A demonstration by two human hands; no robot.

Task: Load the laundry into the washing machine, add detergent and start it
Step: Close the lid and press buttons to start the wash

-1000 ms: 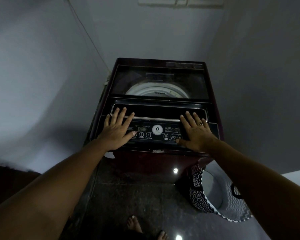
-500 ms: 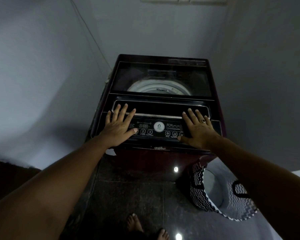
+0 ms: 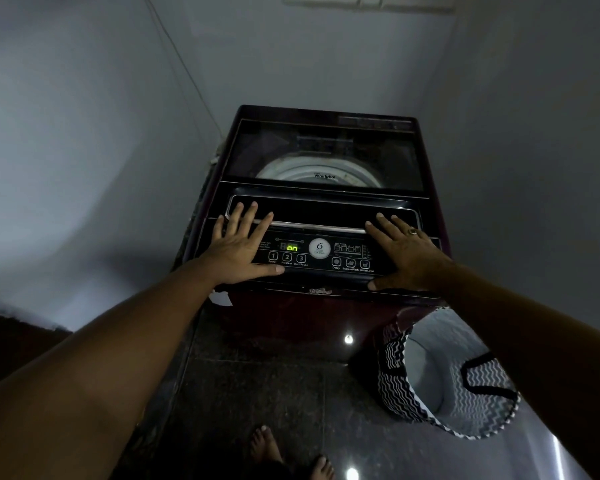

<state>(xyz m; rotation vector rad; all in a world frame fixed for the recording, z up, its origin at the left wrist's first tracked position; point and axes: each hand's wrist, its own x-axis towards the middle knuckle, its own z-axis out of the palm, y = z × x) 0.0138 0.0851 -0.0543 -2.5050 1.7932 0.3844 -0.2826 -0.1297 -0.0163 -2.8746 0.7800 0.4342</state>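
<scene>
A dark maroon top-loading washing machine (image 3: 329, 313) stands in the corner, its glass lid (image 3: 323, 154) down with the white drum rim visible beneath. The control panel (image 3: 321, 254) faces me and its small display (image 3: 291, 248) glows green with "on". My left hand (image 3: 238, 249) lies flat on the panel's left end, fingers spread, thumb just below the numbered buttons. My right hand (image 3: 404, 252), wearing a ring, lies flat on the right end. Neither hand holds anything.
A black-and-white zigzag laundry basket (image 3: 395, 382) stands on the dark tiled floor to the right of the machine, its pale inside showing no clothes. Grey walls close in on both sides. My bare feet (image 3: 288, 452) are at the bottom edge.
The panel display, dim before, now glows green. My left thumb has slid off the buttons towards the panel's front edge. The view has shifted slightly closer.
</scene>
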